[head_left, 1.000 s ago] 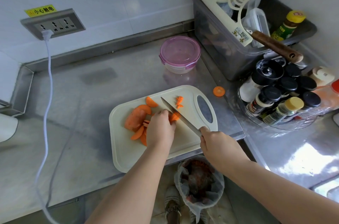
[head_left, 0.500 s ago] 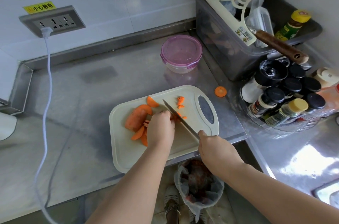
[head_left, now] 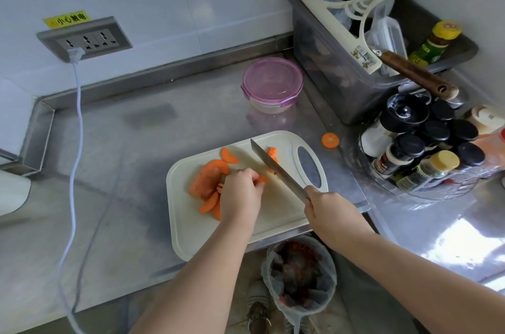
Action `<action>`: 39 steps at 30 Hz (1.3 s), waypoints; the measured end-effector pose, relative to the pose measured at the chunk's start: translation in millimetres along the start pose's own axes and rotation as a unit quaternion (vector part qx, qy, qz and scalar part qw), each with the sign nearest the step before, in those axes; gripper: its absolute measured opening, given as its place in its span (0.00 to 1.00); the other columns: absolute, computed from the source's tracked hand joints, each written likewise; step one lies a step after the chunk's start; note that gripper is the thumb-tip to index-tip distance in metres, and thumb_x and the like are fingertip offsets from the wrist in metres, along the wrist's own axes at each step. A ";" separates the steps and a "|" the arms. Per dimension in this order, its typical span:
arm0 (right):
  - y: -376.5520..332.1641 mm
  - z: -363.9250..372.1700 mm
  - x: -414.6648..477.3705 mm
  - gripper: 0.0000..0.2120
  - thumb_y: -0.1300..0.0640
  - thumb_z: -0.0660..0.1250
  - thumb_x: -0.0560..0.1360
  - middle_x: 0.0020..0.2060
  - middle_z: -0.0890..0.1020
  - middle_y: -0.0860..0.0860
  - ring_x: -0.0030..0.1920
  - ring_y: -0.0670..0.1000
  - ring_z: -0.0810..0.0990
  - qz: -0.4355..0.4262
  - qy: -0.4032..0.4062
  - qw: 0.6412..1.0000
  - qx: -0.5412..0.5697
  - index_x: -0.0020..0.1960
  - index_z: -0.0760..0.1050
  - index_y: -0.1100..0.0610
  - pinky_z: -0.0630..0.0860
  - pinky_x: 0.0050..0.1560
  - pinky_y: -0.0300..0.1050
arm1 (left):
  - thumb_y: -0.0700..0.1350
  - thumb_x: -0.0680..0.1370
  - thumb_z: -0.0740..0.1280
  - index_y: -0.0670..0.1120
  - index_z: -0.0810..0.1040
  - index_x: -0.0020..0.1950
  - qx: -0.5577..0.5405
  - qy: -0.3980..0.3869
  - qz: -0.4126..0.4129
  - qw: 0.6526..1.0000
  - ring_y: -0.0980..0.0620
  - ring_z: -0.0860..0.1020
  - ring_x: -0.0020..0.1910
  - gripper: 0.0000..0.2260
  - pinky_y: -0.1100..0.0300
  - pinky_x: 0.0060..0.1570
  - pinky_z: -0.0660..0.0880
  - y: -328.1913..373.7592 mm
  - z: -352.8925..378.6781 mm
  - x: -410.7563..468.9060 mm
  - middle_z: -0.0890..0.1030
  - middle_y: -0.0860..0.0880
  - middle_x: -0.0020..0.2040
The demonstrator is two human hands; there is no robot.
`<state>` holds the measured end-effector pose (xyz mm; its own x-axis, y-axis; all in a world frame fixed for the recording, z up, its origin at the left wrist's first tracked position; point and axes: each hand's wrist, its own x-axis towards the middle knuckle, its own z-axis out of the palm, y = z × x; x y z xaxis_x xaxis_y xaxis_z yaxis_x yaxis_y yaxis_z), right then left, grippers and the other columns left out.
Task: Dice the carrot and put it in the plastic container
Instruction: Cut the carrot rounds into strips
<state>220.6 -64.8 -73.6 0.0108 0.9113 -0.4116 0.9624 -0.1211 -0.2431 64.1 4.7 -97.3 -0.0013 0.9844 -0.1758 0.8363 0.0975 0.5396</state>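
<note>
A cream cutting board (head_left: 276, 210) lies on the steel counter. On its left half sit orange carrot slices (head_left: 207, 182), and small cut bits (head_left: 272, 154) lie beyond the blade. My left hand (head_left: 240, 195) curls over carrot strips and pins them to the board. My right hand (head_left: 332, 213) grips the handle of a knife (head_left: 276, 169), whose blade slants across the board just right of my left fingers. The plastic container (head_left: 272, 85), lidded in pink, stands behind the board.
One carrot round (head_left: 330, 140) lies on the counter right of the board. A grey bin (head_left: 341, 60) of utensils and a rack of spice jars (head_left: 426, 148) fill the right side. A white cable (head_left: 75, 142) hangs from the wall socket. A lined waste bin (head_left: 299, 276) sits below the counter edge.
The knife blade has shifted slightly left along the carrot strips between cuts. My left hand has edged back with it. A few more small bits lie by the blade.
</note>
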 end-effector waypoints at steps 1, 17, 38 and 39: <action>-0.1 0.5 -1.1 0.04 0.62 0.55 0.80 0.30 0.68 0.49 0.27 0.50 0.66 0.001 0.001 1.000 -0.002 0.54 0.65 0.56 0.58 0.24 0.41 | 0.46 0.76 0.70 0.44 0.82 0.52 -0.007 -0.005 -0.001 1.000 0.48 0.81 0.49 0.07 0.55 0.50 0.76 -0.6 -0.5 0.2 0.84 0.46 0.47; -13.9 15.9 -18.0 0.08 0.61 0.57 0.80 0.37 0.78 0.50 0.36 0.53 0.80 -0.013 0.002 1.000 0.014 0.58 0.66 0.53 0.80 0.38 0.50 | 0.45 0.76 0.68 0.43 0.82 0.49 0.014 -0.013 -0.014 1.000 0.45 0.81 0.47 0.07 0.52 0.47 0.77 -5.9 -5.4 -0.7 0.84 0.44 0.44; -24.3 17.4 -12.0 0.14 0.63 0.59 0.79 0.41 0.79 0.52 0.38 0.53 0.80 0.008 -0.046 0.999 -0.002 0.64 0.63 0.56 0.78 0.37 0.46 | 0.43 0.78 0.65 0.43 0.80 0.49 0.085 -0.033 -0.030 0.995 0.44 0.80 0.49 0.06 0.56 0.43 0.72 1.0 -6.0 4.2 0.83 0.43 0.47; -23.9 17.8 -10.8 0.15 0.63 0.59 0.79 0.41 0.78 0.52 0.37 0.53 0.79 0.008 -0.045 0.999 -0.007 0.64 0.63 0.56 0.76 0.36 0.46 | 0.43 0.78 0.65 0.43 0.80 0.49 0.091 -0.033 -0.031 0.995 0.44 0.80 0.49 0.06 0.56 0.43 0.72 0.8 -6.0 4.6 0.83 0.43 0.48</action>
<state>192.7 -78.8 -79.0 0.0024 0.8700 -0.4931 0.9661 -0.1293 -0.2234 61.5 10.1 -92.7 -0.0246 0.9650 -0.2611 0.9209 0.1235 0.3697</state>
